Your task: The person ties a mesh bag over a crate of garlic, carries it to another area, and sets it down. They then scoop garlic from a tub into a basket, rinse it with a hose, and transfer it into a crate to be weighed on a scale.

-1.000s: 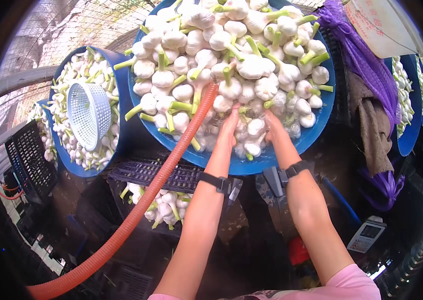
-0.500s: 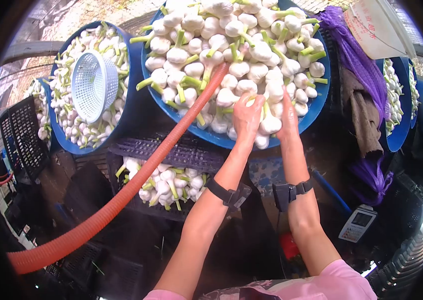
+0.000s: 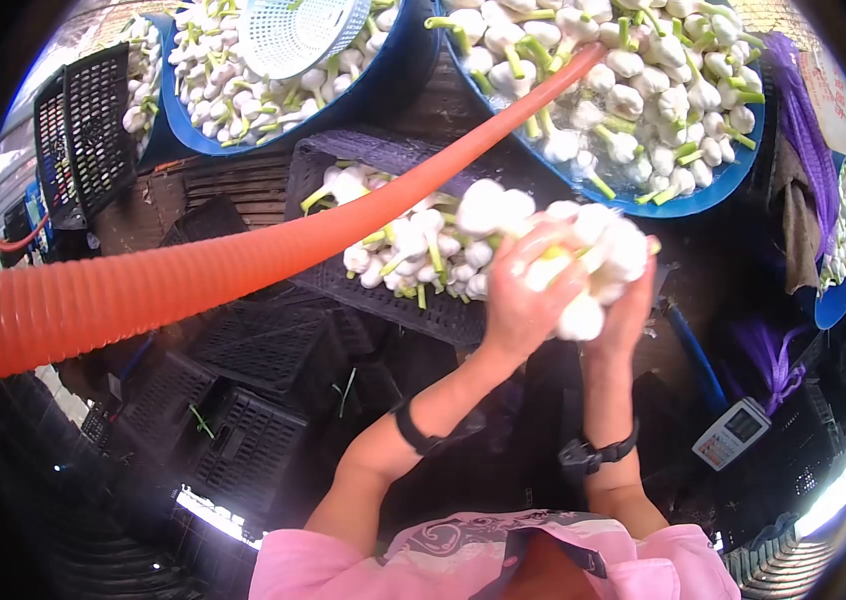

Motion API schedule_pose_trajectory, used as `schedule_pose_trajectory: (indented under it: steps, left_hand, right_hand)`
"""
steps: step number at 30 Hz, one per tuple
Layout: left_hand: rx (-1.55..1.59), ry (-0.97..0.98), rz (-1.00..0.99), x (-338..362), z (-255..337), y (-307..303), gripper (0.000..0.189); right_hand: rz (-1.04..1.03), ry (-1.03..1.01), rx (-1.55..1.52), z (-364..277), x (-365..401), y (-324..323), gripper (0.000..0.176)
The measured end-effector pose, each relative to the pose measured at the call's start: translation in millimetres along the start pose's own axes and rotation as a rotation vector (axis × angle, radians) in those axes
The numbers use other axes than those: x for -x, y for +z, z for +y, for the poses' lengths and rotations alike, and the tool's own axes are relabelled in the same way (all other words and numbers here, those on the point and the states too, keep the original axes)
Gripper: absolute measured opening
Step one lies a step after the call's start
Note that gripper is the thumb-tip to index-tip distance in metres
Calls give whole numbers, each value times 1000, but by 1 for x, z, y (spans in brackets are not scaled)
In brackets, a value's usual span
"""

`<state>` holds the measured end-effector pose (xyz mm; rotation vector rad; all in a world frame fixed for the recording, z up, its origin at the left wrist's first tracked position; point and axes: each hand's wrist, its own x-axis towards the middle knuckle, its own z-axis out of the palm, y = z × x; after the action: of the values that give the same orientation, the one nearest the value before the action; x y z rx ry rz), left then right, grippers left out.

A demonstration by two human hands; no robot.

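Observation:
Between my left hand (image 3: 528, 300) and my right hand (image 3: 629, 315) is a bunch of white garlic bulbs (image 3: 611, 245), gripped from both sides. Green stem ends poke out among the fingers. The bunch is in the air, near the right end of a dark plastic crate (image 3: 383, 292) that holds more garlic. Farther off, a large blue tub (image 3: 668, 208) is heaped with garlic bulbs in water. An orange ribbed hose (image 3: 273, 240) crosses over the crate and ends among the bulbs in that tub.
A second blue tub (image 3: 243, 148) of garlic carries a white plastic basket (image 3: 308, 35). Black crates (image 3: 253, 440) lie at the lower left. Purple netting (image 3: 808, 130), a scale with a display (image 3: 733, 433) and further garlic tubs (image 3: 828, 315) are on the right.
Both hands have left the blue tub with a bunch of garlic bulbs and come back toward the body and the crate. The camera view has turned, shifting the tubs upward and rightward.

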<state>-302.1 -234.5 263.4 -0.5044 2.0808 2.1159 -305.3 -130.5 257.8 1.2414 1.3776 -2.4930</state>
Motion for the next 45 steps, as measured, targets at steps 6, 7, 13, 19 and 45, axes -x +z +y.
schedule_pose_trajectory:
  steps: [6,7,13,19,45]
  left_hand:
    - [-434,33,-320,12,-75,-118,43]
    - [-674,-103,-425,13,-84,-133,60]
    - [-1385,62,-427,29,-99,-160,56]
    - [-1739,-104,-160,4,-73,-150,50]
    - [475,-790,-110,-204,-199,138,55]
  right_hand:
    - [-157,-78,617,124,22,-28,29]
    - [-217,-142,866,132,20,-32,27]
    - [-394,48,926,95,-5,-57,25]
    - [-39,20,660,-23,-101,-69,40]
    - [-32,580,210,19,-327,-124,65]
